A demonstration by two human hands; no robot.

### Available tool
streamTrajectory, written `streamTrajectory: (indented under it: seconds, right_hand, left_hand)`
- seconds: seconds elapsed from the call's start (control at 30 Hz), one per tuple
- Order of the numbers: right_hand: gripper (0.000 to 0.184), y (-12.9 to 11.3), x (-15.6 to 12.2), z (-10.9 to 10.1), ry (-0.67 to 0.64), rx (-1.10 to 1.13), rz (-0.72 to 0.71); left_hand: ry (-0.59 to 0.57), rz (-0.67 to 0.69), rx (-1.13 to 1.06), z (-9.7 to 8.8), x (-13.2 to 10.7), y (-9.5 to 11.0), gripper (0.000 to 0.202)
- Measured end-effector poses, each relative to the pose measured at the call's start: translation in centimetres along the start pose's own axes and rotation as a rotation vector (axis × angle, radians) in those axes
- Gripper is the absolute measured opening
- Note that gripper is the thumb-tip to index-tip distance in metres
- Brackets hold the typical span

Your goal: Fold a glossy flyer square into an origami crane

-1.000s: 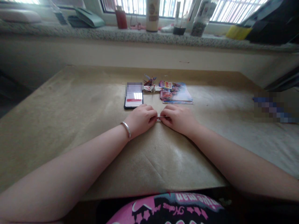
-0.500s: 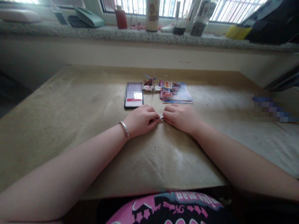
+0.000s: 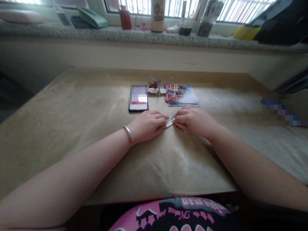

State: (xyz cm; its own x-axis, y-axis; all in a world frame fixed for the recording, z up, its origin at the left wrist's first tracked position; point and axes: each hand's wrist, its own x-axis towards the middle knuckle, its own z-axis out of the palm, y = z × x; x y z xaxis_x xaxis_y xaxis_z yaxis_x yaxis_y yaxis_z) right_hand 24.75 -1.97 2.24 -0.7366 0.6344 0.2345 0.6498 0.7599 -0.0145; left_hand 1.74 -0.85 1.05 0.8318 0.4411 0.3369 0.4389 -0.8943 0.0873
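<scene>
A small piece of folded white paper (image 3: 170, 121) lies low over the table between my two hands. My left hand (image 3: 151, 124), with a silver bangle on its wrist, presses its fingertips on the paper's left end. On the other end, my right hand (image 3: 191, 120) pinches the paper between thumb and fingers. Just beyond my left hand is a phone (image 3: 139, 101) with a lit screen. Beyond my right hand rests a stack of printed paper sheets (image 3: 185, 96). Folded paper pieces (image 3: 157, 91) sit between phone and stack. My fingers hide part of the held paper.
A tan cloth covers the table (image 3: 96, 96). Along the back runs a stone windowsill (image 3: 108, 34) bearing a red bottle (image 3: 125, 19), a cream canister (image 3: 157, 16), a jar (image 3: 207, 22) and a yellow object (image 3: 246, 32). A blurred blue item (image 3: 279, 109) lies at the right.
My right hand has shifted slightly right, and the gap between my hands has widened. More of the white paper shows. My left fingers have straightened somewhat.
</scene>
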Motion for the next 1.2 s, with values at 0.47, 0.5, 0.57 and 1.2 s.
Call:
streamTrajectory:
  seconds: [0.47, 0.5, 0.57, 1.2]
  right_hand:
    - [0.025, 0.6, 0.3, 1.1, 0.093, 0.037, -0.103]
    - [0.025, 0.6, 0.4, 1.1, 0.098, 0.058, -0.103]
    - [0.023, 0.7, 0.4, 1.2, 0.105, 0.093, -0.093]
    - [0.027, 0.0, 0.7, 1.3, 0.108, 0.042, 0.116]
  left_hand:
    - [0.027, 0.063, -0.025, -0.1, -0.4, -0.4, 0.024]
    - [0.023, 0.062, -0.031, 0.0, -0.4, -0.5, 0.023]
    - [0.023, 0.045, -0.051, 0.3, -0.5, -0.6, 0.022]
    - [-0.020, -0.050, -0.103, 0.3, -0.2, -0.6, 0.021]
